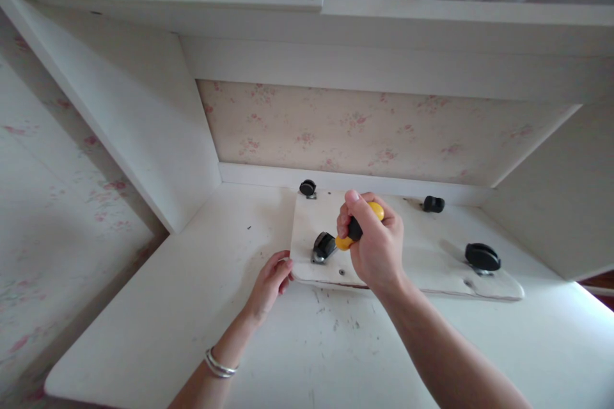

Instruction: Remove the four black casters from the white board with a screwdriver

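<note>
Your right hand (377, 239) is wrapped firmly around the yellow-and-black handle of a screwdriver (355, 230), thumb on top, with its shaft slanting down to the near-left caster (324, 245); the tip is too small to make out, so you can't tell whether it sits in a screw. Your left hand (273, 278) is at the near-left corner of the white board (422, 249), fingers bent and touching its edge; whether they pinch it is unclear. The board lies flat on the white desktop (201, 307), towards the back panel, its wheels facing up. As far as it shows, all four casters are in place: the one at your screwdriver, the far-left caster (307, 188), the far-right caster (433, 204) and the near-right caster (482, 257). Work appears to be centred on the near-left one, apparently unfinished while the screwdriver is there. How tight any caster's screws are, and whether you're fastening or loosening, can't be judged here.
</note>
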{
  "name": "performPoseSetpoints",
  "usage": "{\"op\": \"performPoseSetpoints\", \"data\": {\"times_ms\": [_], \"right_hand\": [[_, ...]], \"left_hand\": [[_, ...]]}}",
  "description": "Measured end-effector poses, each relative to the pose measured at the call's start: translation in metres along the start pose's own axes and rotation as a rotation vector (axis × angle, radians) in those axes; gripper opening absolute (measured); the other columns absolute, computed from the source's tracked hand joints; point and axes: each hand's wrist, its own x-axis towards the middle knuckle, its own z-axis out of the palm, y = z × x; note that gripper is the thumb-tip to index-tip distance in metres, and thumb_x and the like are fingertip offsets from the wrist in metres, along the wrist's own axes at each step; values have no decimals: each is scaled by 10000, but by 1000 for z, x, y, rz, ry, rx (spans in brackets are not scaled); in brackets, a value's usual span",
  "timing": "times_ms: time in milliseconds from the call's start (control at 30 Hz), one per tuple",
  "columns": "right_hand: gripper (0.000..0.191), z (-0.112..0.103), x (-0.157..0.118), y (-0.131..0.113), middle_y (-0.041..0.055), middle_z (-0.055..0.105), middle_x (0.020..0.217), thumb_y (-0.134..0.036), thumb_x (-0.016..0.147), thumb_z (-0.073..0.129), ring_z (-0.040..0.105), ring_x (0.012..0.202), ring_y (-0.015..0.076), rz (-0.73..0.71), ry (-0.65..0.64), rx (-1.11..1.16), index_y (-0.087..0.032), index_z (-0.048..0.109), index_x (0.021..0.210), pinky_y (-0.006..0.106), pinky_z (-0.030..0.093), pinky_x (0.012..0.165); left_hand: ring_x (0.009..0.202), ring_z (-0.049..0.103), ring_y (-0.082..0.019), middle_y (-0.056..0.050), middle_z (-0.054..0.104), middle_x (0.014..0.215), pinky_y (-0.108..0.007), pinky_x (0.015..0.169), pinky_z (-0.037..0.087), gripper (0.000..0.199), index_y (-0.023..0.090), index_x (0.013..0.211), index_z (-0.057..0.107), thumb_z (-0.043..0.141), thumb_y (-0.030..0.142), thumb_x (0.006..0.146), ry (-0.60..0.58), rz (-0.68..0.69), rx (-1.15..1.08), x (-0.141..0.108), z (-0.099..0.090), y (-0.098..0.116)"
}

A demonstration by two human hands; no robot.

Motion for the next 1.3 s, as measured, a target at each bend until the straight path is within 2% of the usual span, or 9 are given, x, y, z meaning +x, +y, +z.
{"op": "performPoseSetpoints", "data": {"times_ms": [167, 400, 500, 567, 767, 900, 1300], "right_hand": [[349, -4, 3, -2, -35, 506, 543, -392, 791, 748, 443, 452, 93, 1, 53, 59, -204, 529, 596, 259, 312, 424], [346, -23, 12, 0, -51, 476, 561, -381, 788, 746, 435, 449, 79, 12, 244, 194, -199, 508, 616, 237, 311, 416], [330, -28, 13, 0, -55, 474, 568, -354, 777, 755, 435, 454, 77, 16, 261, 203, -201, 505, 627, 233, 319, 420], [328, -26, 13, 0, -54, 480, 565, -334, 770, 761, 442, 454, 82, 22, 211, 175, -202, 501, 618, 238, 325, 424], [315, -9, 14, 2, -38, 523, 548, -382, 770, 761, 458, 453, 99, 63, -58, -66, -207, 537, 634, 256, 337, 433], [313, -5, 16, 5, -45, 517, 525, -396, 769, 757, 446, 440, 101, 58, -107, -107, -214, 538, 642, 258, 327, 427], [250, -12, 23, 5, -63, 474, 481, -266, 733, 748, 402, 406, 94, 131, -277, 40, -215, 534, 614, 251, 285, 411]], "left_hand": [[531, 382, -85, 42, 521, 664, -210, 467, 225, 520, 149, 1150, 578, 616, 540, 809, 2, -4, 2, 0, 0, 0], [533, 381, -82, 47, 514, 651, -209, 484, 248, 501, 149, 1132, 593, 627, 527, 805, 2, -10, -15, 0, -1, 1], [539, 384, -85, 41, 524, 655, -211, 484, 253, 501, 149, 1130, 595, 630, 527, 804, 2, -13, -21, 0, 0, 0], [537, 383, -87, 38, 527, 657, -213, 476, 249, 503, 147, 1132, 597, 633, 525, 802, 0, -8, -23, 0, 0, -1], [535, 379, -83, 38, 523, 665, -208, 470, 243, 504, 147, 1143, 599, 632, 524, 809, -11, -10, -16, 2, -3, -3], [532, 380, -82, 37, 525, 665, -207, 465, 242, 498, 154, 1137, 605, 638, 525, 806, -16, -7, -20, 1, -3, -2], [519, 384, -82, 42, 525, 650, -209, 462, 247, 470, 160, 1101, 607, 645, 522, 803, -24, -8, -24, 1, -4, -2]]}}
